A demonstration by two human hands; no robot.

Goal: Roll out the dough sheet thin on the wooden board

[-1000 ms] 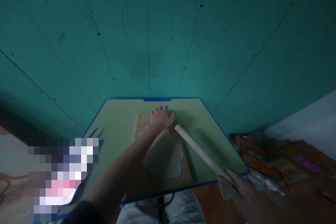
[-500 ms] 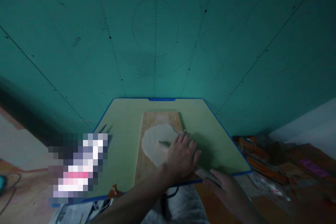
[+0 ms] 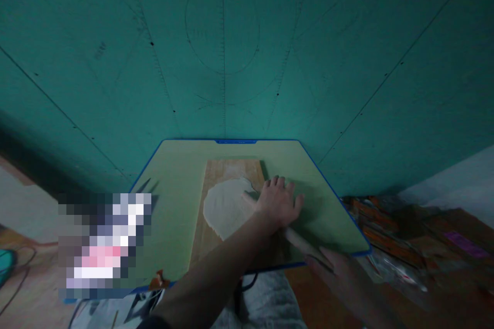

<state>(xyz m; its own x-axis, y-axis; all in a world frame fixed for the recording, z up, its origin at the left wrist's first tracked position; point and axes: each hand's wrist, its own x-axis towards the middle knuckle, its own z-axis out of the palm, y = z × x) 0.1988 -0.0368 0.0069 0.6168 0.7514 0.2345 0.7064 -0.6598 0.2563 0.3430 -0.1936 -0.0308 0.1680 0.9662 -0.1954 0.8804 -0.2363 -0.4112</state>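
Note:
A flat, pale sheet of dough (image 3: 227,208) with an uneven edge lies on a wooden board (image 3: 196,244). Across the dough's right side runs a thin wooden rolling pin (image 3: 299,242), slanting down to the right past the board. My left hand (image 3: 278,201) presses palm down on the pin's middle, fingers stretched out and thumb apart. The pin's far tip shows just left of that hand. Around the pin's near end, beyond the table's front edge, my right hand (image 3: 339,270) is closed. Part of the dough is hidden under my left forearm.
The board rests on a pale green folding table (image 3: 173,190) with a blue rim, against a green wall (image 3: 270,61). A blurred-out object (image 3: 104,241) lies on the table's left. Plastic-wrapped items (image 3: 397,267) and cardboard (image 3: 459,226) are on the floor at right.
My left hand has moved right and slightly up, fingers spread more widely. The rolling pin and my right hand have shifted a little to the right. The camera view has tilted slightly.

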